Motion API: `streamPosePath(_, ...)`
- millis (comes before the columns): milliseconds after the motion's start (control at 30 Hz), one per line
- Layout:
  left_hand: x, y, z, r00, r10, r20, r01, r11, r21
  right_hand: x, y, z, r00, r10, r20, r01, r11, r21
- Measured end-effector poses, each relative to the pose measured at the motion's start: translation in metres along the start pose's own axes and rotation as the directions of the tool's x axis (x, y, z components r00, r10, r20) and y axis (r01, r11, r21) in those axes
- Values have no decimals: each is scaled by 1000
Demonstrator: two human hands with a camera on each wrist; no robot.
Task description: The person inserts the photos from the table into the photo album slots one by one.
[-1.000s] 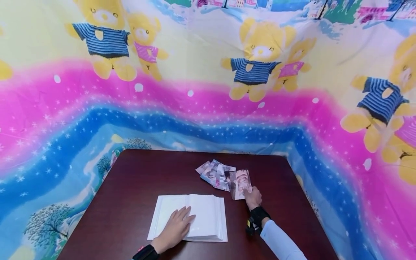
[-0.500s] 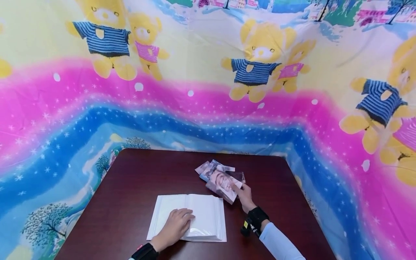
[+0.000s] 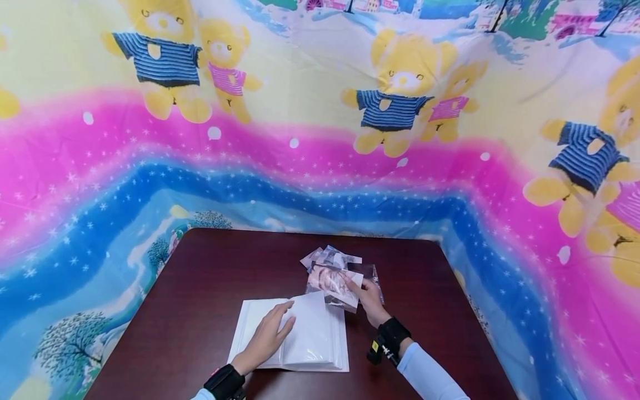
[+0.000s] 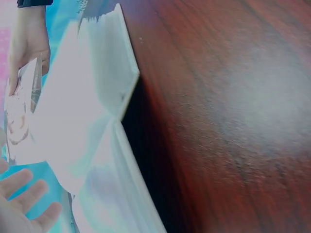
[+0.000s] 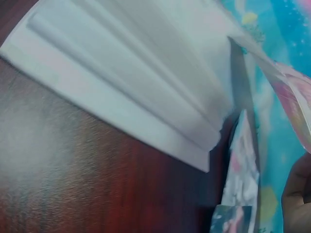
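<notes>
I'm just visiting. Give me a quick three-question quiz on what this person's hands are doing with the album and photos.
1. True or false: the right hand holds a photo.
2. What does the left hand lift? A) a page of the album B) the photo pile C) nothing
3. Fill in: the album lies open on the dark ____.

Key: 1 true; 2 A; 3 table.

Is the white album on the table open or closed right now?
Open. The white album lies spread flat on the table, and the left hand lifts one page off the stack.
</notes>
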State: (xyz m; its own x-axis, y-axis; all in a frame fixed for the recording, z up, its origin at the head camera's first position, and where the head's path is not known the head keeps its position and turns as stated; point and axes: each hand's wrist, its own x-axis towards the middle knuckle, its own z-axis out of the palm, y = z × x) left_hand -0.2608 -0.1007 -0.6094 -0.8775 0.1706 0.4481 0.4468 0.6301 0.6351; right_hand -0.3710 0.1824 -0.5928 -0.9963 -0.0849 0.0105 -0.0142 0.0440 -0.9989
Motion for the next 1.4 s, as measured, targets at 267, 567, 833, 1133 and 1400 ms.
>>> streamPosePath(267,12,9,-4,1000,-17,4,17,1000,-7,-1,-14,4,996,-32,-85,35,999,36)
streamPosePath(567,19,17,-3,997,-27,79,33,997,-69,-14,-19,12,990,-138,1,138,990,18)
streamPosePath(833,25,18,1,996,14,94,-8,998,-62,-24,-50,19,947,-307,93,313,948,-58)
streamPosePath(1133,48,21,1,1000,13,18,-11,994,-109,-29,-66,20,927,-356,117,366,928,-73)
streamPosePath(1400,51,24,3,996,11,87,-3,995,-96,-27,-76,18,880,-472,-56,455,870,-188)
